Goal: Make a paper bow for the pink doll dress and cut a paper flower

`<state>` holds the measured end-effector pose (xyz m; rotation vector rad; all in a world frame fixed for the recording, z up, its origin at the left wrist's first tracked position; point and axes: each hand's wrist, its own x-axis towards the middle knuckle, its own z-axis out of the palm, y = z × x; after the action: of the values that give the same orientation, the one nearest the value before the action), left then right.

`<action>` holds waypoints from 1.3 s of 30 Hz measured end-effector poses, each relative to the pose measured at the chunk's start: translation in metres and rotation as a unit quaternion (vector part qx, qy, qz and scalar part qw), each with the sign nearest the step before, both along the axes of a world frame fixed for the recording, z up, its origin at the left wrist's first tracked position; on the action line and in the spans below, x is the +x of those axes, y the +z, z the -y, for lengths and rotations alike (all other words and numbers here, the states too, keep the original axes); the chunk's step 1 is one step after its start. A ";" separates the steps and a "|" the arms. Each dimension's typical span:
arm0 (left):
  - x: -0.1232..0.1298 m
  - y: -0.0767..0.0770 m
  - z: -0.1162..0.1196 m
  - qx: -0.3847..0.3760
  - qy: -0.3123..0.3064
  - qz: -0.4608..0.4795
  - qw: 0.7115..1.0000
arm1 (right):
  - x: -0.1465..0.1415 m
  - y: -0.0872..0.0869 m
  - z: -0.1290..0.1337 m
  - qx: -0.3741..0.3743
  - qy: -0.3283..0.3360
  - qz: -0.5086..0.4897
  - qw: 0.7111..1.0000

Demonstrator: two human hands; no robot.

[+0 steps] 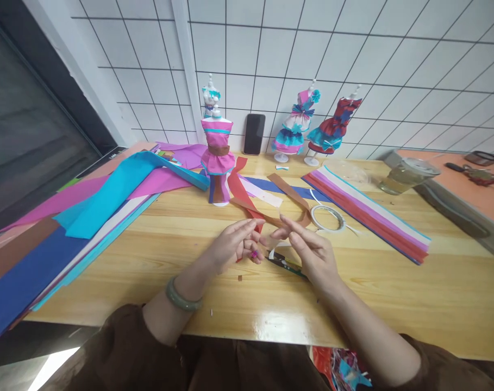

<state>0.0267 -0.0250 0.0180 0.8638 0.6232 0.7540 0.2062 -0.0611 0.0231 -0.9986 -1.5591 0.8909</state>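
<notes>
I should keep my touch light: my left hand loosely holds a small magenta piece above the worktop; my right hand is narrowed, contents unclear.

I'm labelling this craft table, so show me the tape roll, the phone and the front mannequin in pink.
Tape roll (329, 230): head view, near edge of its ring.
Phone (254, 134): head view, middle of its dark screen.
Front mannequin (218, 161): head view, on its pink skirt.
</notes>
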 end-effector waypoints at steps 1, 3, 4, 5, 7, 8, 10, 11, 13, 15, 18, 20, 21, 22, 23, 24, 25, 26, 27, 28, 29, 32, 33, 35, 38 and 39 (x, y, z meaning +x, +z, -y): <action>0.000 0.001 0.000 -0.008 0.008 0.010 1.000 | -0.002 0.000 0.001 0.017 0.019 0.025 0.999; -0.001 0.000 0.000 -0.019 0.018 0.028 0.999 | -0.006 -0.002 0.002 0.058 0.042 0.072 0.995; -0.001 -0.001 0.000 -0.022 0.021 0.037 0.999 | -0.008 -0.004 0.002 0.079 0.047 0.095 0.991; -0.001 -0.002 0.000 -0.024 0.024 0.044 0.998 | -0.010 -0.006 0.002 0.098 0.045 0.117 0.987; -0.001 -0.005 -0.001 -0.030 0.027 0.055 0.998 | -0.014 -0.011 0.001 0.125 0.037 0.153 0.980; 0.000 -0.006 -0.001 -0.033 0.027 0.059 0.997 | -0.015 -0.013 0.000 0.132 0.032 0.163 0.977; 0.001 -0.006 0.000 -0.037 0.027 0.064 0.997 | -0.016 -0.017 -0.001 0.135 0.024 0.173 0.975; 0.001 -0.006 0.000 -0.037 0.027 0.066 0.997 | -0.016 -0.018 -0.001 0.135 0.020 0.174 0.975; 0.003 -0.004 0.001 -0.033 0.031 0.067 0.997 | -0.016 -0.019 -0.001 0.134 0.016 0.172 0.976; 0.004 -0.003 0.002 -0.028 0.034 0.071 0.996 | -0.015 -0.019 -0.002 0.129 0.011 0.166 0.978; 0.005 -0.001 0.004 -0.027 0.031 0.083 0.996 | -0.016 -0.017 -0.002 0.103 -0.007 0.139 0.985; 0.004 0.000 0.005 -0.023 0.023 0.080 0.996 | -0.017 -0.015 -0.002 0.067 -0.028 0.098 0.993; 0.004 0.001 0.005 -0.016 0.018 0.069 0.997 | -0.017 -0.014 -0.003 0.044 -0.038 0.071 0.996; 0.004 0.001 0.005 -0.004 0.013 0.051 0.999 | -0.016 -0.013 -0.004 0.021 -0.047 0.042 0.998; 0.004 0.000 0.006 0.012 0.008 0.029 0.999 | -0.016 -0.012 -0.005 0.000 -0.053 0.012 0.998; 0.004 0.000 0.006 0.031 0.003 0.004 0.999 | -0.015 -0.010 -0.007 -0.021 -0.057 -0.016 0.998; 0.005 -0.001 0.007 0.051 0.002 -0.020 0.998 | -0.015 -0.010 -0.008 -0.039 -0.057 -0.042 0.997; 0.006 -0.001 0.007 0.070 0.004 -0.042 0.997 | -0.015 -0.009 -0.010 -0.055 -0.055 -0.064 0.995; 0.007 -0.002 0.008 0.086 0.009 -0.060 0.994 | -0.014 -0.008 -0.011 -0.070 -0.053 -0.082 0.993; 0.008 -0.002 0.008 0.101 0.015 -0.074 0.992 | -0.014 -0.008 -0.011 -0.081 -0.051 -0.096 0.991; 0.009 -0.003 0.009 0.112 0.021 -0.085 0.990 | -0.015 -0.008 -0.012 -0.089 -0.050 -0.106 0.989; 0.010 -0.004 0.009 0.130 0.026 -0.102 0.986 | -0.017 -0.007 -0.012 -0.102 -0.045 -0.124 0.986; 0.010 -0.004 0.009 0.132 0.027 -0.104 0.985 | -0.017 -0.007 -0.011 -0.106 -0.042 -0.130 0.985; 0.010 -0.004 0.008 0.130 0.033 -0.104 0.985 | -0.018 -0.008 -0.011 -0.119 -0.031 -0.140 0.983; 0.008 -0.004 0.007 0.110 0.040 -0.093 0.989 | -0.015 -0.009 -0.012 -0.130 -0.021 -0.150 0.980; 0.007 -0.005 0.006 0.099 0.041 -0.088 0.990 | -0.013 -0.010 -0.013 -0.130 -0.023 -0.149 0.980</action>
<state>0.0340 -0.0314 0.0133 1.1015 0.7520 0.8297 0.1928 -0.0483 0.0132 -1.0241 -1.1832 1.1760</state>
